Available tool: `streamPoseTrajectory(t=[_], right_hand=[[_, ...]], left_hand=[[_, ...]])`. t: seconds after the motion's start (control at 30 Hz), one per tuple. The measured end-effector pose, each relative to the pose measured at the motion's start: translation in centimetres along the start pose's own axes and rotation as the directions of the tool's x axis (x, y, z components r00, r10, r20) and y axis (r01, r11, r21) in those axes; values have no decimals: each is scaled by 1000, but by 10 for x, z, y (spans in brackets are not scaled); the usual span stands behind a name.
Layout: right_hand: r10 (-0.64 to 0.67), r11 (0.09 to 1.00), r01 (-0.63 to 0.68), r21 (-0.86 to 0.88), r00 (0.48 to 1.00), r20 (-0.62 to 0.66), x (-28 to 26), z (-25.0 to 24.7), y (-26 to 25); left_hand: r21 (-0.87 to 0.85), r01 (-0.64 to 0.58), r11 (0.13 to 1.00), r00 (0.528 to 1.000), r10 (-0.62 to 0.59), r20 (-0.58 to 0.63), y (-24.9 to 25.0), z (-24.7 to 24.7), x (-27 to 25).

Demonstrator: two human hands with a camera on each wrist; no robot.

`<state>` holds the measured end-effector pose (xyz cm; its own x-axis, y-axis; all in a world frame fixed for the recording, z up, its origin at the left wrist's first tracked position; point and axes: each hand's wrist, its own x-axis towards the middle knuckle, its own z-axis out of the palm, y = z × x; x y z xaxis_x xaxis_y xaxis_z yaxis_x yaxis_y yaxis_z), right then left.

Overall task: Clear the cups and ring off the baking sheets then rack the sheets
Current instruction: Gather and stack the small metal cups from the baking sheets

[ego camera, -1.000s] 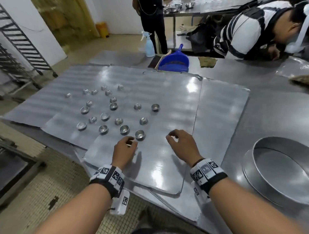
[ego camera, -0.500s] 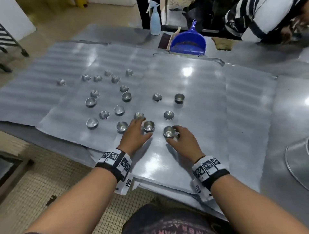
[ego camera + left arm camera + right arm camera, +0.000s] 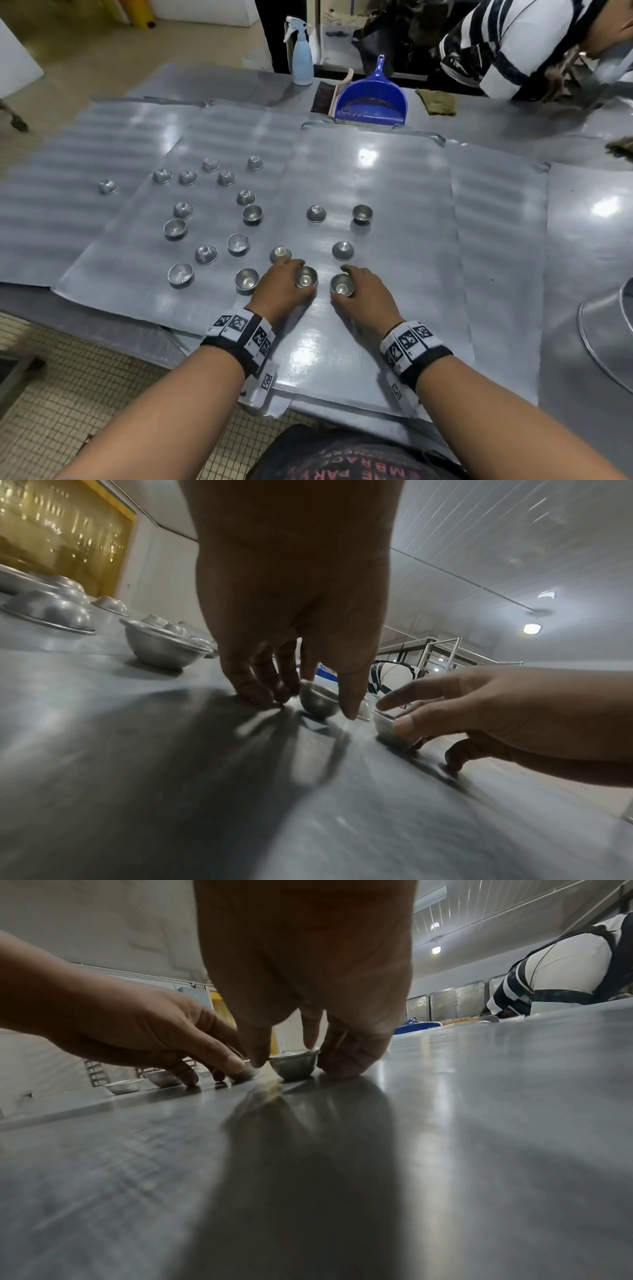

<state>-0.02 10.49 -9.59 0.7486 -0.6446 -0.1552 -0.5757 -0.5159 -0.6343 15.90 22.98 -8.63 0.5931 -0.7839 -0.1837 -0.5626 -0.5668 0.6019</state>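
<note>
Several small metal cups stand or lie upturned on overlapping baking sheets (image 3: 376, 185). My left hand (image 3: 298, 280) pinches one upright cup (image 3: 306, 277) in the front row between thumb and fingers; the left wrist view shows that cup (image 3: 318, 703) between my fingertips (image 3: 260, 696). Just to the right, my right hand (image 3: 343, 286) holds the neighbouring upright cup (image 3: 342, 283), seen as a cup (image 3: 294, 1064) between thumb and fingers in the right wrist view. Both cups rest on the sheet. A large metal ring (image 3: 597, 346) lies at the right edge.
A blue dustpan (image 3: 371, 102), a brush, a spray bottle (image 3: 301, 58) and a cloth (image 3: 436, 102) sit at the table's far side. A person in a striped shirt (image 3: 513, 44) leans on the far right corner. Other cups (image 3: 246, 279) crowd my left hand.
Both hands have reached forward from the sheet's front part to the front row of cups, and each has closed around one cup. The head view has tilted down and nearer.
</note>
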Motion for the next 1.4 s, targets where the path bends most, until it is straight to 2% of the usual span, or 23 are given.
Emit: streamPoseTrajectory(t=[0.37, 0.5, 0.63, 0.83, 1.1, 1.4], right_hand=[[-3, 1000, 2, -12, 1000, -10, 0, 1, 3], [-5, 1000, 5, -14, 1000, -6, 0, 0, 3], [1, 1000, -1, 4, 1000, -4, -2, 0, 5], [1, 1000, -1, 28, 1000, 1, -5, -1, 9], [12, 998, -11, 57, 1000, -9, -6, -2, 10], [37, 996, -37, 81, 999, -4, -3, -5, 10]], left_hand=[[-98, 1, 995, 1000, -3, -24, -2, -8, -4], [-139, -3, 990, 1000, 7, 28, -2, -11, -7], [-131, 8, 991, 997, 3, 83, -1, -11, -10], [-68, 6, 998, 999, -2, 49, 8, -8, -12], [-295, 22, 955, 1000, -14, 28, -1, -9, -18], [-594, 159, 788, 987, -129, 93, -12, -17, -32]])
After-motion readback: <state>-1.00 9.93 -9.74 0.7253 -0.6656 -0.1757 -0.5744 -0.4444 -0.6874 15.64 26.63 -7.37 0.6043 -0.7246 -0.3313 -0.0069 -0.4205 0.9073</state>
